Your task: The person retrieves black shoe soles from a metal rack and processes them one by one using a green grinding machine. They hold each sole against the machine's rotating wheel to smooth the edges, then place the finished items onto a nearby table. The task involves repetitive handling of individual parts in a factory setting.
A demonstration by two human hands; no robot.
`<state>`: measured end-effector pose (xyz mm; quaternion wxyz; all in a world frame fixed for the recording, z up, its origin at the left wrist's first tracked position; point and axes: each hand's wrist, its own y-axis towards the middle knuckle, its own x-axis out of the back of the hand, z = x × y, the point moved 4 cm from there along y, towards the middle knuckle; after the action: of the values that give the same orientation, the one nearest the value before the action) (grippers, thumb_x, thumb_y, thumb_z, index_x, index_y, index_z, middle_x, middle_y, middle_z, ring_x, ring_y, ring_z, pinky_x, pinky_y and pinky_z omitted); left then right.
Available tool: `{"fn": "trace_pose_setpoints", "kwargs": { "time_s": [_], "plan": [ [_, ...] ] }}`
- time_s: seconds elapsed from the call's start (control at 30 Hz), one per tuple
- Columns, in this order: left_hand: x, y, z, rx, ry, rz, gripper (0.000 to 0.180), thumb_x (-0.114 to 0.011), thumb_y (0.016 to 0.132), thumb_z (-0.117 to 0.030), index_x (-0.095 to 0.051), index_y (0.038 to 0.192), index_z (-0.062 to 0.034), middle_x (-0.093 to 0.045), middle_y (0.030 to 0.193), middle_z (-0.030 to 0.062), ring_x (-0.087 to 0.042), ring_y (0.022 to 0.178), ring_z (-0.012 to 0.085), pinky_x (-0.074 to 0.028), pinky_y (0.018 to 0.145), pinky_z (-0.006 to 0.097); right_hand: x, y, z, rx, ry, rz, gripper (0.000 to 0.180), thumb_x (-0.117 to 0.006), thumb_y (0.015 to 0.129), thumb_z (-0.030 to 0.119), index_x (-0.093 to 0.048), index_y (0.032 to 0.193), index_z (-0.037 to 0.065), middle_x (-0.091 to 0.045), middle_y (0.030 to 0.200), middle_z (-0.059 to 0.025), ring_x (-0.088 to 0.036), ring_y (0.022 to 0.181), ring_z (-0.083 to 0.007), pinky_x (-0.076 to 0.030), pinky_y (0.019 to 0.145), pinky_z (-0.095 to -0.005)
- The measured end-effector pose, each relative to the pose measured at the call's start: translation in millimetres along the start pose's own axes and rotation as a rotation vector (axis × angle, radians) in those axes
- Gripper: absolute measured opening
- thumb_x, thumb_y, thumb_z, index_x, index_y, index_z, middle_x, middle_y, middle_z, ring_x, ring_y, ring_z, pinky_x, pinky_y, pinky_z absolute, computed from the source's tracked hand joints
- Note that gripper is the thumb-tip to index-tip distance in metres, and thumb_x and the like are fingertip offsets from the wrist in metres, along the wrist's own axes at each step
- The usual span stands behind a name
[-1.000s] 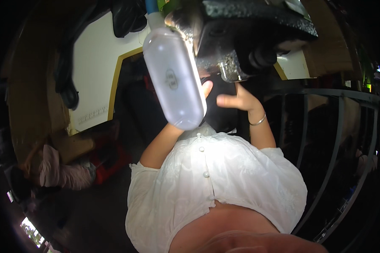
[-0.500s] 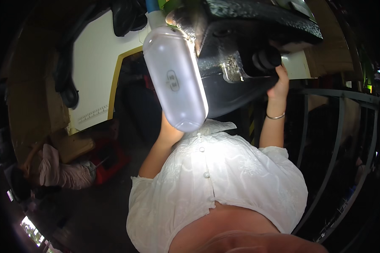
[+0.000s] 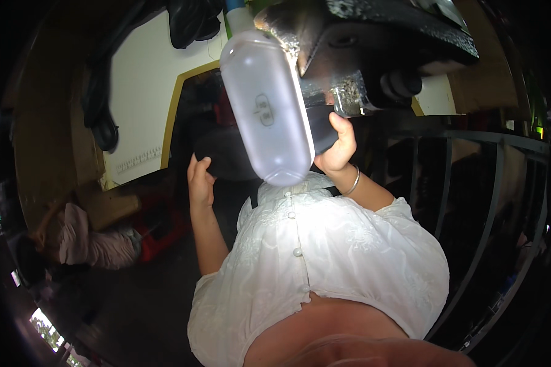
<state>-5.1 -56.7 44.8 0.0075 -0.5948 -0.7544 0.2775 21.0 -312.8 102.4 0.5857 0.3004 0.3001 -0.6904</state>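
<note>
A dark, soft-looking piece (image 3: 229,153), perhaps cloth or leather, spans the space between my hands; its exact kind is hard to make out. My left hand (image 3: 201,186) is closed at its left edge, fingers curled and thumb against them. On its right side my right hand (image 3: 338,147) grips it with the thumb raised on top. A black sewing machine (image 3: 373,37) stands just beyond, its dark round knob (image 3: 404,84) at the right. In front of it hangs a pale, translucent, elongated lamp-like cover (image 3: 266,110), hiding the middle of the piece.
A white work table (image 3: 134,92) with a yellow cut-out edge lies at left, black curved pieces (image 3: 193,24) on it and others (image 3: 101,122) along its far-left side. A metal rack (image 3: 490,183) stands at right. Another person (image 3: 92,238) sits low at left by a red stool (image 3: 165,229).
My right hand has left the machine's knob and come down to the dark piece. My left hand has moved left, out from behind the pale cover. The view has shifted slightly.
</note>
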Motion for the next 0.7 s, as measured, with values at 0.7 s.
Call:
{"fn": "trace_pose_setpoints", "kwargs": {
  "time_s": [0.7],
  "plan": [
    [-146.5, -18.3, 80.4, -0.124, 0.850, 0.773, 0.035, -0.063, 0.079, -0.022, -0.057, 0.105, 0.0016, -0.064, 0.078, 0.0093, -0.059, 0.066, 0.0132, -0.047, 0.062, 0.026, 9.7, 56.4, 142.8, 0.571, -1.426, -0.019, 0.027, -0.065, 0.077, 0.024, -0.064, 0.092, 0.003, -0.065, 0.083, -0.0123, -0.063, 0.077, -0.0201, -0.047, 0.068, -0.0277]
  ]
}}
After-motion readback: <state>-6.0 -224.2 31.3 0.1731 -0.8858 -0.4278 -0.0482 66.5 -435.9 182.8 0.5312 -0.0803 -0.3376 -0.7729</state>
